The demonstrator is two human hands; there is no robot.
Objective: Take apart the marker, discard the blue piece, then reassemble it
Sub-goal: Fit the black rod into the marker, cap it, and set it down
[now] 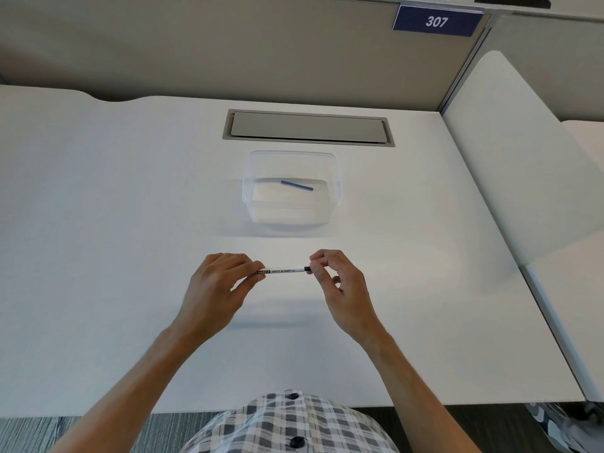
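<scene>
- looks nearly done: the one blue piece (296,185) already sits in the one clear tub (336,178) on the desk (98,207)
- one marker (283,270) held level above the desk, left hand (212,289) pinching one end, right hand (340,282) pinching the dark end
- left to do, i'd guess: seat that end piece

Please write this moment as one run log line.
stage: reassembly | marker: held level by both hands | left hand: on barrel | right hand: at black end | blue piece: in clear container

White desk (98,223), grey cable hatch (309,127) — perhaps shoes (562,423).
</scene>
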